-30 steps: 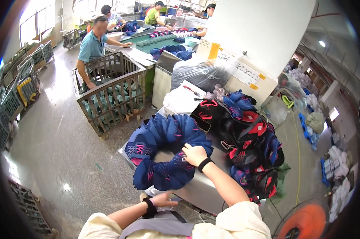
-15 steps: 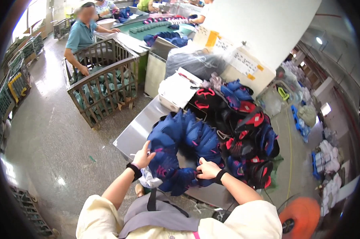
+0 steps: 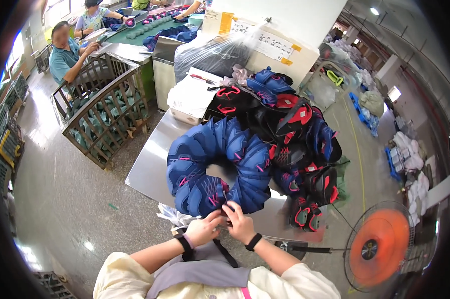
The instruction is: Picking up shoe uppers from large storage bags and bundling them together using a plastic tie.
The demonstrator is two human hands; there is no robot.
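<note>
Blue shoe uppers (image 3: 190, 149) with pink lacing and trim are packed side by side in a ring on the metal table. My left hand (image 3: 204, 230) and my right hand (image 3: 240, 225) meet at the ring's near edge. Their fingertips are pinched together over a small dark part there. What lies between the fingers is hidden. White plastic (image 3: 174, 215) hangs at the table edge beside my left hand. A heap of black and red shoe uppers (image 3: 291, 155) lies right of the ring.
The metal table (image 3: 148, 167) carries a white box (image 3: 187, 97) behind the ring. A person (image 3: 65, 57) sits at the slatted cart (image 3: 103, 127) on the left, and others work at the far bench. An orange fan (image 3: 379, 246) stands at the lower right.
My hands have left the ring's two sides and come together at its near edge. The ring looks rounder and more closed. The seated person's arm has risen out of the cart.
</note>
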